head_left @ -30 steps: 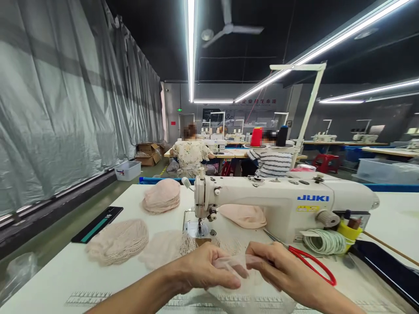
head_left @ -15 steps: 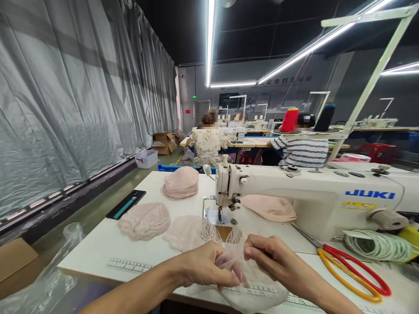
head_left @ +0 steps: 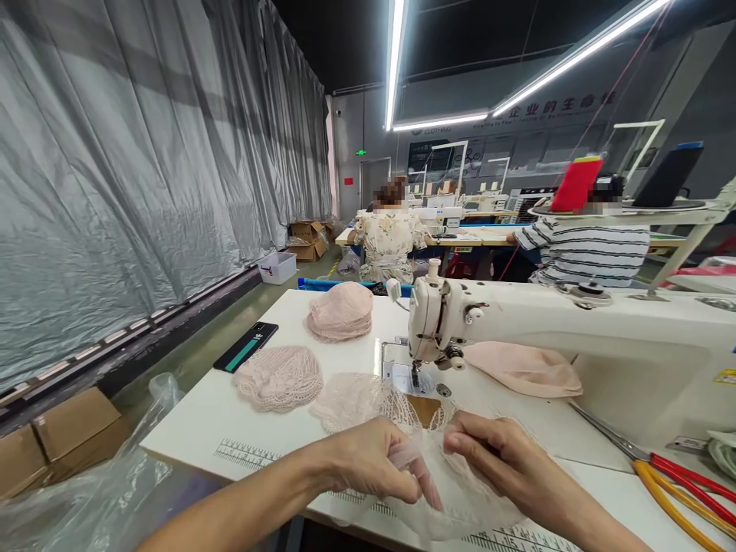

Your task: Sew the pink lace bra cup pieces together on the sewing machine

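Observation:
Sheer pale lace fabric stretches between my two hands at the front of the white table. My left hand is closed on its left part, with some fingers behind the thin cloth. Pinched on the right part is my right hand. More lace spreads from my hands toward the sewing machine, in front of its needle. Two stacks of pink lace pieces, one at the back and one at the left, lie on the table. A smooth pink piece lies under the machine arm.
Scissors with red and orange handles lie at the right. A black phone is at the table's left edge. Printed rulers run along the front. Cardboard boxes and plastic are at the left. Two people sit ahead at other machines.
The view has turned, shifting the machine and scissors rightward in the picture. Both hands keep hold of the lace, nearly in the same pose.

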Action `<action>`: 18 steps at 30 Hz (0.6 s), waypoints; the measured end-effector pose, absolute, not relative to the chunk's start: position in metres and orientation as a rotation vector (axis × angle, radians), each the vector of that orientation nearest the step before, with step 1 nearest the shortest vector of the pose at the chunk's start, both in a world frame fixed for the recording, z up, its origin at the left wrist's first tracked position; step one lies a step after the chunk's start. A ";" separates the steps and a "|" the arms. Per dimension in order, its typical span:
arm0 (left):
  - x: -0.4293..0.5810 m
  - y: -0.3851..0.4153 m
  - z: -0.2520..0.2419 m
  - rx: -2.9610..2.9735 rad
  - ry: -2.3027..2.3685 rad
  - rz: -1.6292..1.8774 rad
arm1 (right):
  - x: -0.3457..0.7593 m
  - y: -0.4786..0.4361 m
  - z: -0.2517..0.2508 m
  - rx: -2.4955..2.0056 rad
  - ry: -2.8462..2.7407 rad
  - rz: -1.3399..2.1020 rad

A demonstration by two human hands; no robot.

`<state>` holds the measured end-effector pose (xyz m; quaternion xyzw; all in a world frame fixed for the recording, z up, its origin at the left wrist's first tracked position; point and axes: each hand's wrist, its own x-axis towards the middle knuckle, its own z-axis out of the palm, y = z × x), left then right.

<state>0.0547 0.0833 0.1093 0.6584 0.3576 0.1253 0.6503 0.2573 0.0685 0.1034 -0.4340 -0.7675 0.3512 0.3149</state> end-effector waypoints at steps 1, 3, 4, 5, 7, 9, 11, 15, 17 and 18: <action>0.053 0.085 0.108 1.486 0.799 0.285 | 0.257 0.070 0.103 -1.146 -2.021 0.932; 0.050 0.088 0.106 1.462 0.785 0.283 | 0.256 0.073 0.102 -1.148 -2.022 0.958; 0.048 0.089 0.104 1.453 0.787 0.288 | 0.256 0.073 0.102 -1.148 -2.024 0.977; 0.046 0.091 0.102 1.447 0.796 0.293 | 0.255 0.074 0.101 -1.145 -2.031 1.000; 0.041 0.096 0.100 1.462 0.827 0.286 | 0.255 0.077 0.101 -1.136 -2.069 1.096; 0.036 0.104 0.105 1.631 0.863 0.256 | 0.254 0.081 0.101 -1.143 -2.132 1.225; 0.031 0.116 0.118 1.898 0.900 0.246 | 0.254 0.088 0.105 -1.166 -2.172 1.237; 0.023 0.142 0.159 2.222 0.988 0.429 | 0.256 0.097 0.120 -1.233 -2.005 0.682; 0.020 0.151 0.172 2.445 0.977 0.603 | 0.258 0.097 0.123 -1.162 -1.959 0.308; 0.017 0.153 0.172 2.610 0.943 0.713 | 0.259 0.096 0.119 -1.087 -1.979 0.142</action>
